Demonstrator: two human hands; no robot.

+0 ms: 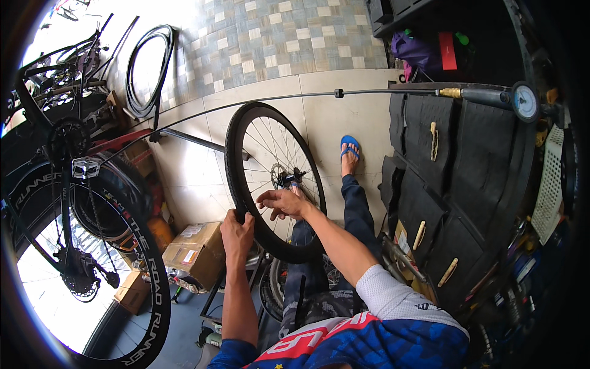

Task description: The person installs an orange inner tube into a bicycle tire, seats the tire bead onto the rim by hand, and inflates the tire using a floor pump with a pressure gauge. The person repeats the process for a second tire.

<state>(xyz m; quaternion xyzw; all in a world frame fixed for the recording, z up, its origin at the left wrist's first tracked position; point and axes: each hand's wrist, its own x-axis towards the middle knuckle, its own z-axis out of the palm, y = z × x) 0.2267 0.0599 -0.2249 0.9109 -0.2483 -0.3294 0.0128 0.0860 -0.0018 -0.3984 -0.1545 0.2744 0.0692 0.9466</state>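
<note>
A bicycle wheel (234, 147) with a black tyre, thin spokes and a disc rotor at its hub stands upright in front of me, close to my legs. My left hand (237, 237) is closed on the near left side of its tyre, thumb uppermost. My right hand (284, 204) reaches across the spokes with its fingers loosely apart, the fingertips close to the rim by my left hand. I see nothing held in the right hand. Whether its fingertips touch the rim, I cannot tell.
A bicycle (66, 178) hangs at the left. A thin hose (295, 96) crosses beyond the wheel to a round gauge (525, 101). Black-covered drawers (479, 166) line the right side. A cardboard box (195, 249) sits left of my arm; a coiled hose (131, 77) lies farther off.
</note>
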